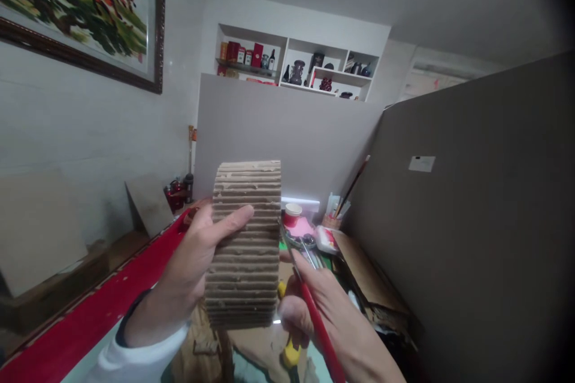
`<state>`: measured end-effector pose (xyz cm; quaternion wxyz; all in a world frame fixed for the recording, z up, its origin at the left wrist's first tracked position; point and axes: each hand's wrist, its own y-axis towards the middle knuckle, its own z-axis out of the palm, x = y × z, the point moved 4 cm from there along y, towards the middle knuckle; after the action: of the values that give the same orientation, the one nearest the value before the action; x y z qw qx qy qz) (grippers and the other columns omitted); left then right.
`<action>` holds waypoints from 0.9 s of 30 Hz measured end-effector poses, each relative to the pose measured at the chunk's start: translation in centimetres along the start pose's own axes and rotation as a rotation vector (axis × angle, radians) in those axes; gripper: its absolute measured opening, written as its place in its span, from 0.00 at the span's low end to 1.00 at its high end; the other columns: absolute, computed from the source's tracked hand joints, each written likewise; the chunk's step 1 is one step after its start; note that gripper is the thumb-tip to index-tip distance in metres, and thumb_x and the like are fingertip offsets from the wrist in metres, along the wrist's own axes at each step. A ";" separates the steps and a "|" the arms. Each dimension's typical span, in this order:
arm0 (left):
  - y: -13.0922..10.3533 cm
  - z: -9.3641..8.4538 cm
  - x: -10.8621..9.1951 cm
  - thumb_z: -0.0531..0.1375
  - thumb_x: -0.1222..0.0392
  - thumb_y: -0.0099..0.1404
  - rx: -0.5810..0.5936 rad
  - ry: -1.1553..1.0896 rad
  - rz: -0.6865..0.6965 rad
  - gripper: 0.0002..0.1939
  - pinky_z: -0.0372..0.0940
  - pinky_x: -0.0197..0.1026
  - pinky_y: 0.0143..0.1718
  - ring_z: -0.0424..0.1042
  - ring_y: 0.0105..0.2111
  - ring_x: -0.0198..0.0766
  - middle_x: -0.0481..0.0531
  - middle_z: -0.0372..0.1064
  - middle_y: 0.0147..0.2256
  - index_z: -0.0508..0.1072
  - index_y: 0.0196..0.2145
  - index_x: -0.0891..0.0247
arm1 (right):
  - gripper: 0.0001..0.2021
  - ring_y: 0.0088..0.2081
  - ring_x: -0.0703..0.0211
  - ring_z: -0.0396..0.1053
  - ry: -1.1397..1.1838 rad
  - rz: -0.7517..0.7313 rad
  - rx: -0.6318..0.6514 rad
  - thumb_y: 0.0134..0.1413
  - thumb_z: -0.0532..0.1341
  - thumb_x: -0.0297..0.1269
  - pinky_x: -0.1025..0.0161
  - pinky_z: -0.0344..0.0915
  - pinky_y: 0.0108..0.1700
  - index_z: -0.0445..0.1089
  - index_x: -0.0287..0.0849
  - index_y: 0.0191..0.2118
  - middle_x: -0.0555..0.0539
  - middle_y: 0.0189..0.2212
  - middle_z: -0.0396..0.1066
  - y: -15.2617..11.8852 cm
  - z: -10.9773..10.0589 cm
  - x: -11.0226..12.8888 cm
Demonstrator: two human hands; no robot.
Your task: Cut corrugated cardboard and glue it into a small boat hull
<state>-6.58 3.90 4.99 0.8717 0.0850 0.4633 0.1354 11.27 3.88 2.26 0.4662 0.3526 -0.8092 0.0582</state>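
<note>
A curved piece of corrugated cardboard (245,263) stands upright in the middle of the head view, its ridges running across. My left hand (197,257) grips its left side, the thumb lying over the ridged face. At its right edge is my right hand (314,299), fingers closed round a red-handled tool (317,317), perhaps a brush. The tool's dark, thin front end points up to the cardboard's right edge; whether it touches is unclear. Below the hands lie a yellow tool (291,354) and torn brown cardboard (256,350).
Behind are a red and white cup (292,214), a pink cloth or paper (302,227), a white packet (326,239) and a holder with brushes (332,221). Flat cardboard (366,272) lies right, beside a grey partition (467,209). A red edge (112,287) runs along the left.
</note>
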 end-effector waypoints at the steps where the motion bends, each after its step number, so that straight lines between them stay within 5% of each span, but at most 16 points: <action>1: 0.0 0.0 -0.1 0.69 0.63 0.60 -0.001 0.020 0.022 0.29 0.77 0.40 0.32 0.81 0.37 0.46 0.54 0.81 0.41 0.70 0.59 0.59 | 0.37 0.22 0.59 0.67 0.047 0.040 0.033 0.57 0.57 0.66 0.65 0.65 0.24 0.58 0.49 0.65 0.53 0.25 0.66 -0.1 0.1 -0.2; 5: -0.1 0.0 -0.5 0.70 0.62 0.59 0.004 0.117 0.119 0.29 0.76 0.41 0.38 0.81 0.40 0.47 0.53 0.81 0.42 0.71 0.58 0.59 | 0.36 0.23 0.59 0.64 -0.005 0.027 0.012 0.58 0.60 0.61 0.64 0.62 0.25 0.57 0.49 0.66 0.54 0.23 0.64 0.1 0.0 0.3; 11: 0.3 -0.1 -0.6 0.71 0.63 0.57 0.016 0.136 0.154 0.28 0.72 0.45 0.51 0.78 0.47 0.48 0.53 0.80 0.46 0.73 0.55 0.60 | 0.27 0.23 0.62 0.57 -0.075 0.007 -0.121 0.50 0.70 0.52 0.65 0.54 0.26 0.65 0.45 0.52 0.59 0.19 0.59 0.7 -0.6 0.6; 21: 0.4 -0.4 -0.3 0.71 0.64 0.56 -0.001 0.064 0.070 0.22 0.75 0.43 0.41 0.80 0.43 0.48 0.55 0.80 0.44 0.76 0.49 0.63 | 0.16 0.26 0.64 0.49 -0.085 -0.127 -0.168 0.58 0.65 0.51 0.64 0.46 0.28 0.74 0.42 0.35 0.57 0.22 0.52 0.8 -1.8 0.7; 27: 0.2 -0.2 -0.3 0.69 0.62 0.60 -0.045 0.007 0.080 0.26 0.73 0.43 0.47 0.79 0.46 0.47 0.54 0.80 0.46 0.72 0.56 0.60 | 0.21 0.27 0.64 0.49 -0.064 -0.138 -0.173 0.57 0.64 0.56 0.64 0.46 0.29 0.62 0.43 0.27 0.56 0.24 0.52 0.9 -1.2 1.4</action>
<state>-6.97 3.97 5.20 0.8656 0.0833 0.4596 0.1807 11.07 4.34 4.23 0.4719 0.3676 -0.7994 -0.0555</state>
